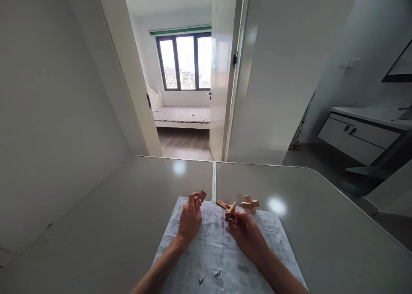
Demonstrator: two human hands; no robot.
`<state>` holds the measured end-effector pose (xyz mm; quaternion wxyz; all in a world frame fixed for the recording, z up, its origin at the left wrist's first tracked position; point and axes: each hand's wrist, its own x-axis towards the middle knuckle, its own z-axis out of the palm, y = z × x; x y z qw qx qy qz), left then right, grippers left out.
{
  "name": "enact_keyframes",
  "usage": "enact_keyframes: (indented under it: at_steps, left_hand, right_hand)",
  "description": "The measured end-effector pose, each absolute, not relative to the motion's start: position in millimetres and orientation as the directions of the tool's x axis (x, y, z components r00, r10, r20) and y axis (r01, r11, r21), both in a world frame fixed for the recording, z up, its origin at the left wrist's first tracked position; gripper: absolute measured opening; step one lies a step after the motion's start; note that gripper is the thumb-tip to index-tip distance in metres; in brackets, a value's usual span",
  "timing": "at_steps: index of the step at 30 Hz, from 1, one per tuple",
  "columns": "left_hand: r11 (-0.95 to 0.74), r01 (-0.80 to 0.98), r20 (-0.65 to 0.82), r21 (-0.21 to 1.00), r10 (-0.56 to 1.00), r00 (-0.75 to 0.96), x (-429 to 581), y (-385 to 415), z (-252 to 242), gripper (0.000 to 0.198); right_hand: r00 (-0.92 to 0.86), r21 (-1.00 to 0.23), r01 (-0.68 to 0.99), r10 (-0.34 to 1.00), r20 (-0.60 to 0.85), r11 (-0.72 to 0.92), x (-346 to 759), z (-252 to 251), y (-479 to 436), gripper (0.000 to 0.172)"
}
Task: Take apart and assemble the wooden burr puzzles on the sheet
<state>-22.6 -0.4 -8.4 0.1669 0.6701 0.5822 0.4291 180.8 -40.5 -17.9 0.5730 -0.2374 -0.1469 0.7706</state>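
Note:
My left hand (190,216) is closed round a small notched wooden puzzle piece (202,195), which sticks out past the fingertips. To its right, my right hand (244,231) pinches crossed wooden puzzle pieces (231,211) between thumb and fingers. Another wooden bar (221,204) shows just behind them; whether it is joined to them or lies apart, I cannot tell. Beyond my right hand a cross-shaped wooden block puzzle (250,204) rests at the far edge of a printed paper sheet (215,247). Both hands are over this creased sheet with small diagrams.
The glossy grey table (112,229) has a seam (214,180) running away from me at its middle. A wall (64,92) borders the left side. Past the far edge, an open door (222,79) shows a bed (182,113) under a window. A sink cabinet (357,133) stands at right.

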Motion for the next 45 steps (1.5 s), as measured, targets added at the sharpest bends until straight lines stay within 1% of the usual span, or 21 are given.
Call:
enact_keyframes:
  at_steps: [3, 9, 15, 20, 28, 34, 39, 45]
  left_hand:
    - [-0.236, 0.699, 0.361, 0.676, 0.932, -0.035, -24.5, 0.3, -12.1, 0.026]
    - [-0.258, 0.782, 0.389, 0.567, 0.921, 0.021, -26.3, 1.8, -13.7, 0.023]
    - [-0.272, 0.792, 0.410, 0.547, 0.911, 0.029, -25.9, 1.5, -13.4, 0.025]
    - [-0.288, 0.794, 0.421, 0.536, 0.906, 0.044, -27.0, 1.3, -14.5, 0.025]
    - [-0.287, 0.804, 0.413, 0.521, 0.909, 0.057, -27.6, 2.2, -16.7, 0.024]
    - [-0.288, 0.813, 0.407, 0.506, 0.911, 0.069, -27.7, 3.7, -18.9, 0.023]
    - [-0.284, 0.822, 0.407, 0.494, 0.911, 0.071, -26.9, 3.2, -19.5, 0.023]
    - [-0.279, 0.839, 0.408, 0.467, 0.910, 0.076, -25.4, 0.2, -17.6, 0.021]
  right_hand:
    - [-0.229, -0.500, -0.813, 0.953, -0.197, -0.298, 180.3, -15.9, -41.5, 0.014]
    - [-0.234, -0.515, -0.804, 0.954, -0.189, -0.299, 180.6, -13.8, -42.5, 0.011]
    - [-0.242, -0.520, -0.800, 0.954, -0.178, -0.300, 181.1, -17.6, -41.2, 0.013]
    - [-0.240, -0.526, -0.797, 0.955, -0.174, -0.296, 181.2, -15.4, -43.2, 0.011]
    - [-0.249, -0.555, -0.775, 0.953, -0.171, -0.302, 180.8, -16.8, -42.5, 0.013]
    - [-0.240, -0.513, -0.803, 0.953, -0.187, -0.303, 180.1, -15.9, -43.1, 0.009]
    - [-0.243, -0.503, -0.808, 0.951, -0.191, -0.308, 180.0, -16.4, -42.8, 0.011]
    - [-0.255, -0.491, -0.814, 0.951, -0.173, -0.308, 179.7, -18.4, -42.3, 0.009]
